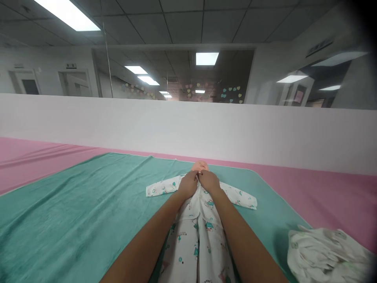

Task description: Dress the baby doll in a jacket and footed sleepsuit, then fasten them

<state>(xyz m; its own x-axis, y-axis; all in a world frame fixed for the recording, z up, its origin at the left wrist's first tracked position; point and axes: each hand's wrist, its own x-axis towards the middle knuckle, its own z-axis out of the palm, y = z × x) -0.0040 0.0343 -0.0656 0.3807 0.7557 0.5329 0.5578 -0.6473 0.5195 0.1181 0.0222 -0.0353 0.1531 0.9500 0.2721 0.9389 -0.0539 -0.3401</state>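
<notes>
A baby doll (200,166) lies on its back on a teal blanket (88,204), dressed in a white printed onesie (203,232) with its sleeves spread out to both sides. My left hand (187,184) and my right hand (208,181) meet at the doll's collar, just below its chin. Both hands have their fingers curled in, pinching the onesie's front edges together at the neck. The fingertips are hidden behind the backs of my hands. My forearms run over the doll's body and cover part of the garment.
A crumpled white printed cloth (324,251) lies at the blanket's right near corner. Pink sheet (324,196) surrounds the blanket. A low white partition wall (188,129) stands behind, with an office room and ceiling lights beyond.
</notes>
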